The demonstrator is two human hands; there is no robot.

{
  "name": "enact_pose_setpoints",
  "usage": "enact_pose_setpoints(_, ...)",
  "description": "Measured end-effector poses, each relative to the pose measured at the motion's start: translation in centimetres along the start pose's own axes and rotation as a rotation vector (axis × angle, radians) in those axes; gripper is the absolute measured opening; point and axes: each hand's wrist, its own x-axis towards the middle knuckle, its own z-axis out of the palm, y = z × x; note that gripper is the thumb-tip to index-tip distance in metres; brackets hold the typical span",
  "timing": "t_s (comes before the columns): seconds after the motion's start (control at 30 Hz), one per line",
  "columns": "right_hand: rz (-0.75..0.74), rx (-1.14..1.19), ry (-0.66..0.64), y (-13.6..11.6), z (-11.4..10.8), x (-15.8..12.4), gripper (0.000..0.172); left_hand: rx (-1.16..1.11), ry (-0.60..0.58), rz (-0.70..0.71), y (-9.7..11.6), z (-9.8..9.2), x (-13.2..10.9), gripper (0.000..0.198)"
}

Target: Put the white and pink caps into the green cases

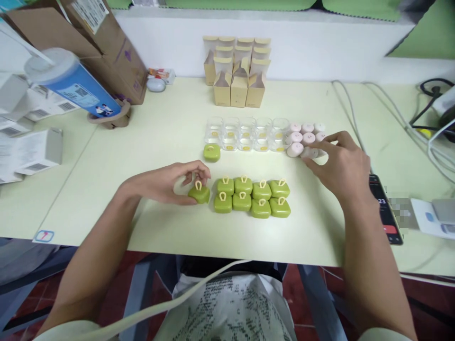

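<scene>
My left hand (177,182) is closed around a small glossy green case (199,194) with a cream loop on top, its thumb and fingers on the case. Just right of it sit several matching green cases (242,201) in two rows. One more green case (212,152) lies apart behind my left hand. My right hand (337,163) reaches into a cluster of pale pink rounded pieces (308,138). Its thumb and forefinger pinch a pale piece (310,152) at the front, partly covered by the fingers.
Clear plastic holders (246,134) with yellow spots stand left of the pink pieces. Several open cardboard boxes (239,90) are against the wall. A phone (386,208) and cables lie right; a blue cup (83,92), large carton (117,61) and white boxes (39,151) occupy the left.
</scene>
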Motion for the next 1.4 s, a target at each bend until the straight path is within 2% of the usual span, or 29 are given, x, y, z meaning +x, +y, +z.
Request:
enact_pose_setpoints(0.07, 0.026, -0.022, -0.035, 0.1, -0.3, -0.2, 0.028, -0.086, 0.076, 0.018, -0.8, -0.4, -0.1, 0.063)
enact_pose_setpoints(0.13, 0.031, -0.038, -0.041, 0.0, -0.5, -0.4, 0.023, -0.224, 0.189, 0.043, -1.6, -0.2, 0.1, 0.066)
enact_pose_setpoints(0.2, 0.022, -0.033, -0.003, -0.3, -0.7, -0.6, 0.020, -0.396, 0.315, 0.102, -2.2, 0.6, 0.7, 0.055)
enact_pose_setpoints(0.27, 0.030, 0.016, 0.092, -0.7, -1.2, -0.7, 0.023, -0.562, 0.388, 0.168, -2.4, 1.8, 1.6, 0.045)
enact_pose_setpoints(0.37, 0.002, 0.280, 0.315, -1.9, -1.8, -0.5, 0.038, -0.716, 0.411, 0.235, -2.2, 3.5, 3.0, 0.045)
enact_pose_setpoints(0.43, -0.055, 0.636, 0.377, -3.4, -1.9, -0.4, 0.039, -0.739, 0.454, 0.261, -2.0, 4.5, 3.6, 0.043)
enact_pose_setpoints(0.47, -0.084, 0.846, 0.353, -4.3, -1.8, -0.5, 0.038, -0.735, 0.486, 0.270, -2.0, 4.9, 3.8, 0.042)
enact_pose_setpoints(0.57, -0.128, 1.364, 0.122, -7.7, -1.5, -1.4, 0.036, -0.704, 0.576, 0.277, -1.9, 6.1, 4.1, 0.043)
enact_pose_setpoints(0.67, -0.112, 1.530, -0.036, -10.9, -1.5, -2.8, 0.035, -0.647, 0.631, 0.267, -1.6, 7.2, 4.3, 0.042)
enact_pose_setpoints(0.77, -0.089, 1.600, -0.120, -12.8, -1.8, -3.8, 0.033, -0.605, 0.673, 0.275, -0.8, 8.1, 4.7, 0.042)
enact_pose_setpoints(0.87, -0.105, 1.652, -0.172, -13.4, -1.9, -4.2, 0.038, -0.601, 0.676, 0.305, -0.1, 8.6, 5.2, 0.041)
enact_pose_setpoints(1.0, -0.164, 1.480, -0.153, -13.3, -2.0, -4.2, 0.039, -0.581, 0.703, 0.350, 0.1, 8.9, 5.4, 0.038)
enact_pose_setpoints(1.13, -0.210, 1.353, -0.138, -12.8, -2.2, -4.1, 0.040, -0.532, 0.750, 0.313, 0.0, 8.7, 5.3, 0.042)
enact_pose_setpoints(1.27, -0.315, 1.253, -0.129, -12.7, -2.4, -3.9, 0.043, -0.506, 0.750, 0.309, 0.0, 8.8, 5.3, 0.040)
enact_pose_setpoints(1.4, -0.343, 1.159, -0.104, -12.8, -2.4, -4.1, 0.043, -0.464, 0.756, 0.319, 0.0, 8.9, 5.4, 0.037)
